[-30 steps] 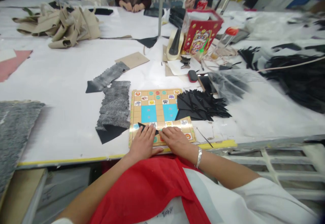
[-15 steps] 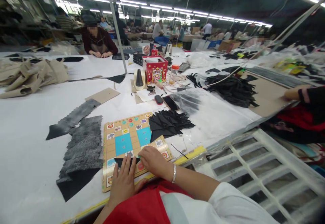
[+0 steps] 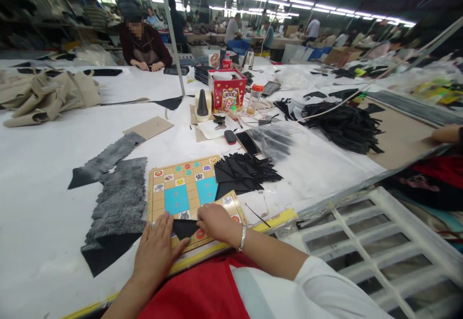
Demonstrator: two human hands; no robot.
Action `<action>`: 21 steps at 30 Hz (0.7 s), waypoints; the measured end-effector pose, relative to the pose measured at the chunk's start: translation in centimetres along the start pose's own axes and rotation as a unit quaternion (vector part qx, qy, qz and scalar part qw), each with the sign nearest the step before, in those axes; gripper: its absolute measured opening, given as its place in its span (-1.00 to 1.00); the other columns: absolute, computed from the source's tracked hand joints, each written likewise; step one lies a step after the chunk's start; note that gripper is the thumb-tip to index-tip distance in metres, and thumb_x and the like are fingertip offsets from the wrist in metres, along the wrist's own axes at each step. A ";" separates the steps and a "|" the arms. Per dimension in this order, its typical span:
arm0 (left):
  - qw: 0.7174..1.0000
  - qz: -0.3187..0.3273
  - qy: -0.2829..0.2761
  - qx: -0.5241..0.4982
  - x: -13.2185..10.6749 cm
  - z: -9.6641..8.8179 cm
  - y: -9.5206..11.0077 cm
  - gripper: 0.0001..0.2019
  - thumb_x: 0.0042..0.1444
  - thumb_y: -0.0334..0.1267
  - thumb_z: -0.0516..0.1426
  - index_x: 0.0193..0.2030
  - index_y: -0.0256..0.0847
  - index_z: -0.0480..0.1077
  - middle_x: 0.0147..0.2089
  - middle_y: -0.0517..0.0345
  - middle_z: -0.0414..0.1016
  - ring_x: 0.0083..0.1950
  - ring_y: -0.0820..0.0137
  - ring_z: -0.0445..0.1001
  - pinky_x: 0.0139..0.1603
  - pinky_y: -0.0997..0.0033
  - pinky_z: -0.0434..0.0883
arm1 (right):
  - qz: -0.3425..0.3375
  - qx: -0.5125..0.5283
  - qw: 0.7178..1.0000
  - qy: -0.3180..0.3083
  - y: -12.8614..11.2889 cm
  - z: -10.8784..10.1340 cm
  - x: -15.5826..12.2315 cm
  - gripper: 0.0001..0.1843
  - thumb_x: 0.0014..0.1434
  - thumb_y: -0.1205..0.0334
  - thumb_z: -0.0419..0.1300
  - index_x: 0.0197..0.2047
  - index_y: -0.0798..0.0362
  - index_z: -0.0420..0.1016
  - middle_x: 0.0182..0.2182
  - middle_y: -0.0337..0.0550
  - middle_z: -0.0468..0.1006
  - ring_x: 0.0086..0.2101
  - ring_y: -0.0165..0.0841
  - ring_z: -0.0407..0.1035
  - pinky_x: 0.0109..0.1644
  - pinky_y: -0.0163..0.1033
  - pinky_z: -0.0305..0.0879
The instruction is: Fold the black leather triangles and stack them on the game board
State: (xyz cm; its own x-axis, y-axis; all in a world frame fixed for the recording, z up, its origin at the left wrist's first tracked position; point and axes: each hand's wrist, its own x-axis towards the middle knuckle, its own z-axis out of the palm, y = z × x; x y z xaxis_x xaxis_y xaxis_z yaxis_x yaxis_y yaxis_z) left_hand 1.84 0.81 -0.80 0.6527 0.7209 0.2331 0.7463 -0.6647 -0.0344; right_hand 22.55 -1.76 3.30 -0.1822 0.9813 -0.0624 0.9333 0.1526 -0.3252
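White worktable (image 3: 47, 232) has a black piece (image 3: 185, 228) near the front edge of the game board (image 3: 192, 189), probably light, bendy, best held by its ends; left hand (image 3: 155, 247) spread, right hand (image 3: 217, 221) curled, can't tell if gripping.

Got a game board (image 3: 193, 193) on the table (image 3: 54, 203) by the near edge, with a cut piece (image 3: 185, 228) on it between left hand (image 3: 155, 246) and right hand (image 3: 217, 221). Left of the board: overlapping sheets (image 3: 114, 208). Right: a pile (image 3: 248, 172) lapping its edge. Behind the pile, a phone (image 3: 248, 142); farther back, a box (image 3: 227, 92), jar (image 3: 255, 99) just right of it.
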 end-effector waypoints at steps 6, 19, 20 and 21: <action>0.995 -0.009 0.098 -0.005 -1.1 -0.7 1.4 -0.35 0.18 0.10 -0.03 0.22 -0.41 0.20 0.29 -0.30 0.16 0.34 -0.01 0.07 0.29 -0.12 0.04 | 0.081 -0.068 0.992 0.064 4.2 -4.0 0.4 -0.85 0.19 0.23 0.15 -0.38 0.07 0.49 -0.40 -0.10 0.51 -0.36 -0.37 0.38 -0.34 -0.32 0.16; 0.946 -0.261 0.173 -0.083 -10.0 -2.2 -7.4 -0.77 0.23 -0.31 -0.02 -0.06 -0.25 0.40 -0.03 -0.06 0.46 0.04 0.26 0.39 0.09 0.15 0.35 | -0.249 -0.052 0.959 0.126 -7.7 0.7 5.8 -0.79 0.27 0.28 0.03 -0.19 0.07 0.49 -0.26 -0.08 0.50 -0.26 -0.29 0.32 -0.19 -0.22 0.17; 0.945 -0.260 0.181 -0.088 -10.2 -2.0 -7.9 -0.78 0.23 -0.32 -0.02 -0.07 -0.24 0.40 -0.04 -0.05 0.47 0.02 0.25 0.40 0.07 0.14 0.35 | -0.265 -0.056 0.958 0.100 -10.1 1.7 6.3 -0.80 0.28 0.27 0.03 -0.17 0.06 0.48 -0.25 -0.09 0.50 -0.25 -0.29 0.31 -0.18 -0.22 0.16; 0.944 -0.256 0.186 -0.093 -10.2 -1.8 -8.3 -0.78 0.23 -0.33 -0.01 -0.07 -0.24 0.40 -0.05 -0.04 0.48 0.01 0.25 0.40 0.06 0.13 0.36 | -0.275 -0.063 0.956 0.081 -12.2 2.5 6.8 -0.80 0.28 0.25 0.03 -0.15 0.06 0.46 -0.25 -0.09 0.49 -0.25 -0.28 0.30 -0.18 -0.21 0.14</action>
State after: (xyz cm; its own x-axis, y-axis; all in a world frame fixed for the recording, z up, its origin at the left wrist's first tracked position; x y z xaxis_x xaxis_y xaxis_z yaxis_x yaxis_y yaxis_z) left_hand -11.30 -1.38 -1.10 0.0969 0.8607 0.4997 0.8935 -0.2964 0.3373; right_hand 9.18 2.76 4.46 -0.6154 0.7522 0.2353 0.7419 0.6537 -0.1493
